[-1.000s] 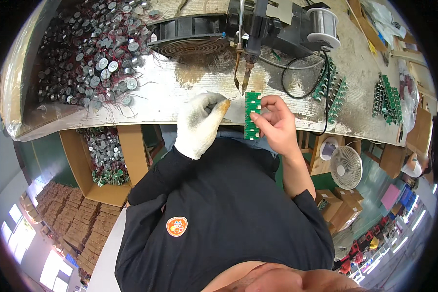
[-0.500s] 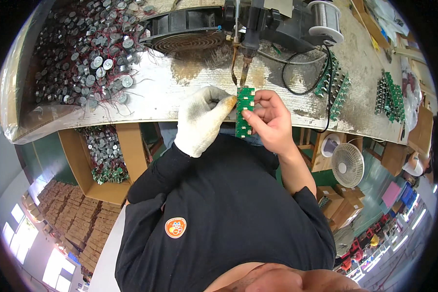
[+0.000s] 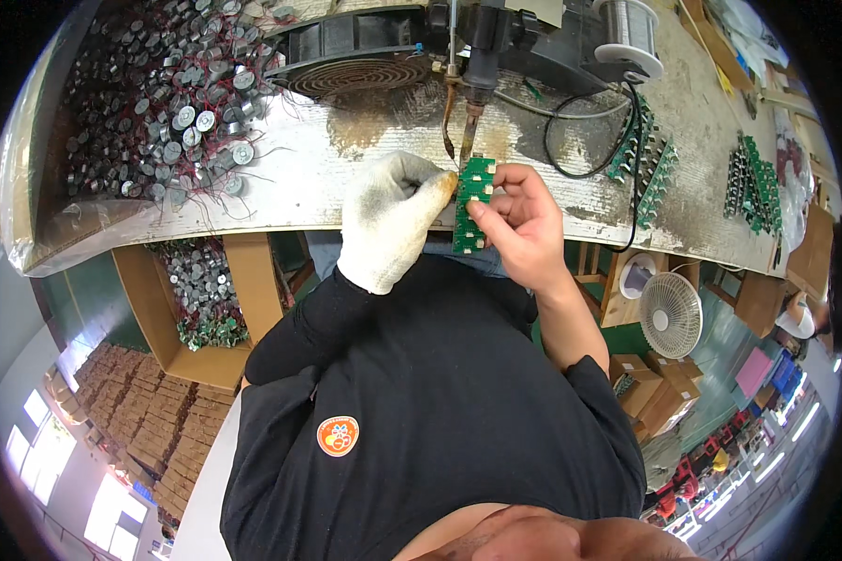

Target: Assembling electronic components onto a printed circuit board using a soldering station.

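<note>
A narrow green circuit board (image 3: 478, 192) with small white parts along it is held upright near the bench edge, tilted slightly to the right at its top. My bare right hand (image 3: 529, 226) grips its right side between thumb and fingers. My left hand (image 3: 384, 222), in a white glove stained at the thumb, is closed in a pinch against the board's left edge; whatever lies between its fingertips is too small to make out. Just above the board's top end is the tip of a mounted soldering iron (image 3: 470, 126), beside a thin feed tube (image 3: 449, 122).
Many small round motors (image 3: 173, 122) with red wires heap up on the left of the bench. A black fan (image 3: 355, 56) and a solder wire spool (image 3: 629, 33) stand behind. More boards (image 3: 658, 182) lie right, near a looping black cable (image 3: 547, 140). A cardboard box (image 3: 239, 280) sits below left.
The board has moved up a little toward the iron and its top now leans right. Both hands have shifted slightly with it, keeping much the same hold.
</note>
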